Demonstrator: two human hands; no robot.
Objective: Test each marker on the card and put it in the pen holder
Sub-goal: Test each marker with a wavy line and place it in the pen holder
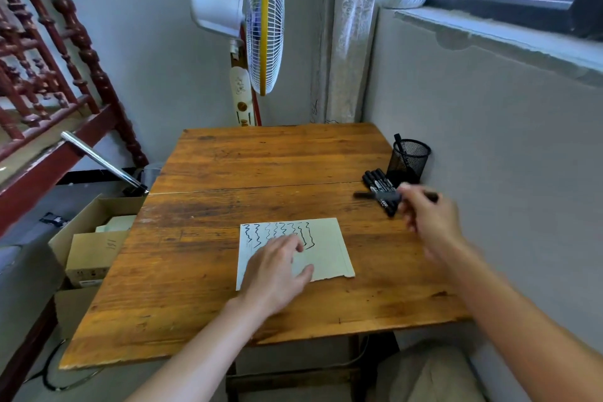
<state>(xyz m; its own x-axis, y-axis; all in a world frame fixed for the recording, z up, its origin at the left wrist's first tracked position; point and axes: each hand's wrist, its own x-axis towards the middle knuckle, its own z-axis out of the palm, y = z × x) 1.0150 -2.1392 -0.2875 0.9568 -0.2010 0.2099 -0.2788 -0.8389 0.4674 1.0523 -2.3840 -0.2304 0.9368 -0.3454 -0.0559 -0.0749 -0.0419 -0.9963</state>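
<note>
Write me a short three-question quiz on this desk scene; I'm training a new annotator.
1. True or false: the left hand rests flat on the card.
2. What does the right hand have in its grip? A) a marker B) scissors C) the pen holder
3. Where do the loose markers lie relative to the pen holder?

Key: 1 true. 2 A, the marker. 3 On the table just in front of it.
</note>
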